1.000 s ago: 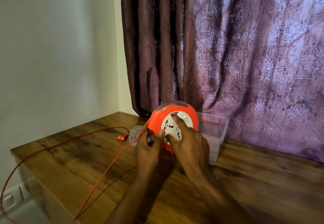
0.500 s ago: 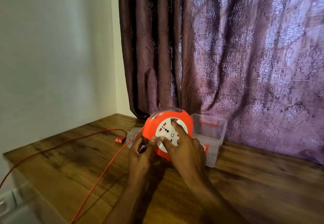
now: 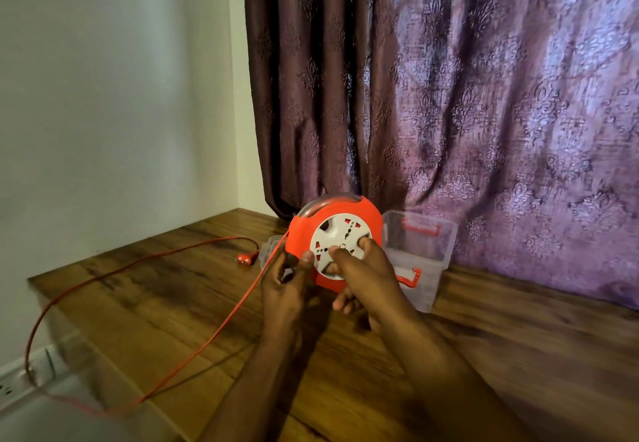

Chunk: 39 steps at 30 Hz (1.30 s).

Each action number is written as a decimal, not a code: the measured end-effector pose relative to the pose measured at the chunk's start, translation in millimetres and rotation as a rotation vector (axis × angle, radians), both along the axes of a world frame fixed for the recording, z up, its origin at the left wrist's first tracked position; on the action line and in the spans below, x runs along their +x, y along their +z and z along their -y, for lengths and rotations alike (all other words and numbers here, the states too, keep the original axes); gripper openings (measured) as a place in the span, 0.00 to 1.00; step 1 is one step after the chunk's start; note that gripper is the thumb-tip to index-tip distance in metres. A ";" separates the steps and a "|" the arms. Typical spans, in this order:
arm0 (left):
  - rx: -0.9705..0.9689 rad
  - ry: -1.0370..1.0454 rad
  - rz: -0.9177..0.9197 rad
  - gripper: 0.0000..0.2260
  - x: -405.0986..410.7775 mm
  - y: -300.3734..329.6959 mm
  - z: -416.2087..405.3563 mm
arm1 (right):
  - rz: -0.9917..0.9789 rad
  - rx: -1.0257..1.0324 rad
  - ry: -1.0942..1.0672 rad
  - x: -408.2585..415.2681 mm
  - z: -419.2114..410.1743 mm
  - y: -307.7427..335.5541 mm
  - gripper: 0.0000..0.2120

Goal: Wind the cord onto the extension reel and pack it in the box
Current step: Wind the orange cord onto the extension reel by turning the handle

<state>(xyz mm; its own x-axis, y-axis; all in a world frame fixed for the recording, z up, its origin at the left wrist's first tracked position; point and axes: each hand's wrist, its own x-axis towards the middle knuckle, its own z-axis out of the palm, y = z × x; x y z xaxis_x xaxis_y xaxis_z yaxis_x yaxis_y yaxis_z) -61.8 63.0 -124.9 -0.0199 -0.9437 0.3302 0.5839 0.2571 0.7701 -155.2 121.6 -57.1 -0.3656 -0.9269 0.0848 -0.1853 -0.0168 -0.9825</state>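
Note:
An orange extension reel [image 3: 370, 215] with a white socket face stands upright on the wooden table [image 3: 518, 355]. My left hand [image 3: 283, 286] grips its lower left rim, where the thin orange cord [image 3: 221, 324] comes out. My right hand [image 3: 363, 275] lies on the white face, fingers pressed on the centre dial. The cord runs down off the table's left edge, loops back up and ends in an orange plug [image 3: 246, 259] lying on the table. A clear plastic box [image 3: 420, 258] with orange latches stands open just behind and right of the reel.
A clear lid [image 3: 269, 246] lies flat behind the reel on the left. A purple patterned curtain [image 3: 449, 95] hangs along the back of the table, a pale wall [image 3: 103, 95] on the left. The table's left edge drops off near the cord loop.
The white socket face has turned under my right hand, whose fingers have moved lower on the dial. The reel and my left hand stay in place. The head camera has shifted slightly.

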 end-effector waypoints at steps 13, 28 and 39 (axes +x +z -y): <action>0.067 -0.046 -0.040 0.14 2.0 10.4 -8.7 | -1.105 -0.172 -0.260 3.8 -3.6 -11.1 0.29; 0.059 -0.062 0.021 0.16 4.0 7.1 -5.0 | -1.022 -0.218 -0.332 -2.7 -1.4 -14.0 0.28; 0.014 -0.018 0.019 0.14 2.5 7.0 -2.6 | -0.528 -0.192 -0.379 -2.4 -0.7 -6.0 0.23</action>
